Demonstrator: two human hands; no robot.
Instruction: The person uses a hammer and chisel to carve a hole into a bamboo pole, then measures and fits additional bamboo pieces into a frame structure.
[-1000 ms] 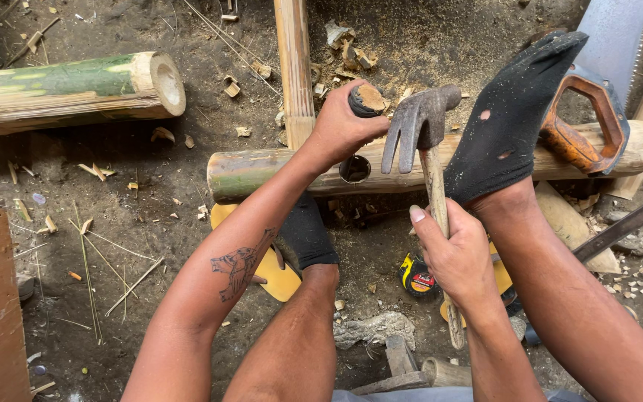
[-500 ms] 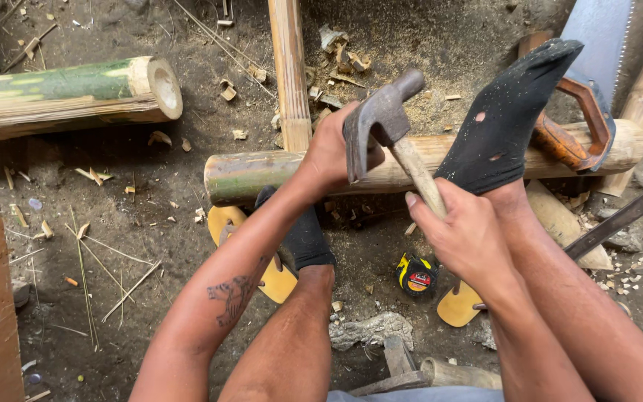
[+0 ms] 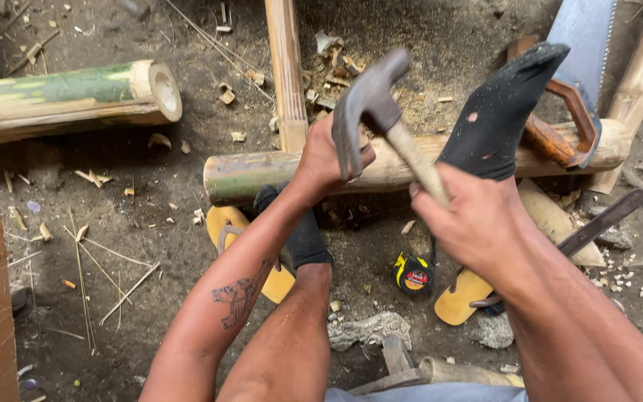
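Lower now, our hammer (image 3: 370, 100) hangs beside our left hand (image 3: 329, 156), whose fingers clasp the bamboo pole (image 3: 262, 175); our right hand (image 3: 470, 216) grips its handle.

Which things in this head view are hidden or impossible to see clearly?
- Whatever the left hand holds on the horizontal bamboo pole: hidden by the steel claw hammer head, head view.
- Hand saw blade: cut off by top edge.
- Right hand fingers: turned away underneath.

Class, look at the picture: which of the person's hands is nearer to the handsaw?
Right. The right hand grips the hammer handle, just left of and below the handsaw. The left hand rests on the bamboo pole, farther left, beyond the socked foot.
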